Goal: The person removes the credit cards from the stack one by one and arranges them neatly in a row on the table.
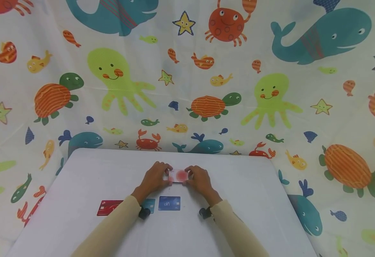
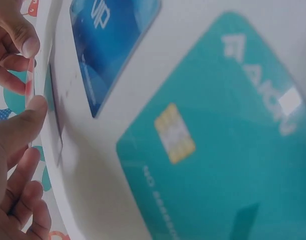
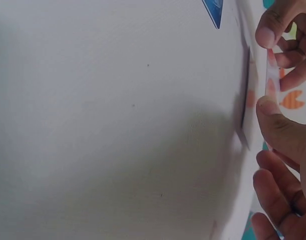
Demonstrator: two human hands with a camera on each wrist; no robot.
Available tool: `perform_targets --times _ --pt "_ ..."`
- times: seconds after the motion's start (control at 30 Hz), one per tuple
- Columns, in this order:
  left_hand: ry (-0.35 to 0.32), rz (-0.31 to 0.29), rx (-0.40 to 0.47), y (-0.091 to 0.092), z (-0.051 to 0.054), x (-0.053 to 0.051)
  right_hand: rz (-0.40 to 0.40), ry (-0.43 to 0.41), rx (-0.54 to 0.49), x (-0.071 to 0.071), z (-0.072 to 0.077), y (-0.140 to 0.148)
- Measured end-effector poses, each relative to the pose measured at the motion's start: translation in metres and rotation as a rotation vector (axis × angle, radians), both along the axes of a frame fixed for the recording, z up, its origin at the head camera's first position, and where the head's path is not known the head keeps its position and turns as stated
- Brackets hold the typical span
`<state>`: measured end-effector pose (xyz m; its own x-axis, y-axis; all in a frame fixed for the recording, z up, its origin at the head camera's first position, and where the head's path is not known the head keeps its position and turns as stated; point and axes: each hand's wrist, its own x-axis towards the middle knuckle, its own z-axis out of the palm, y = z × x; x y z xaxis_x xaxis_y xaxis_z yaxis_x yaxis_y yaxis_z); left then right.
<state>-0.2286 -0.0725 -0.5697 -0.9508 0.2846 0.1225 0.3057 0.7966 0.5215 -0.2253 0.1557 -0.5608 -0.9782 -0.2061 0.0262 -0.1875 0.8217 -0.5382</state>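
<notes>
In my head view, I saw the left hand (image 1: 155,177) and right hand (image 1: 201,181) pinching a pink card (image 1: 178,175) at opposite ends, beyond a red card (image 1: 106,207), teal card (image 1: 150,204) and blue card (image 1: 169,203) on the white table (image 1: 239,178). My left wrist view showed the teal card's chip (image 2: 175,133); my right wrist view, thumbs (image 3: 283,125) against the pink card.

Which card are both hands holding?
The pale pink card with the darker round spot, pinched by the left hand and right hand; the red card, teal card and blue card lie on the white table.
</notes>
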Motion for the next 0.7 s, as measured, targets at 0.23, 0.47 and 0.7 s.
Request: perform_targets --times 0.23,0.47,0.7 --pt "-0.001 -0.016 0.023 0.002 0.007 0.009 0.018 0.012 -0.014 0.005 -0.001 0.007" --pt "0.001 -0.016 0.030 0.005 0.010 0.018 0.041 0.021 0.005 0.011 -0.001 0.015" --pt "-0.001 -0.018 0.041 0.010 0.015 0.025 0.046 0.040 0.007 0.021 0.005 0.020"
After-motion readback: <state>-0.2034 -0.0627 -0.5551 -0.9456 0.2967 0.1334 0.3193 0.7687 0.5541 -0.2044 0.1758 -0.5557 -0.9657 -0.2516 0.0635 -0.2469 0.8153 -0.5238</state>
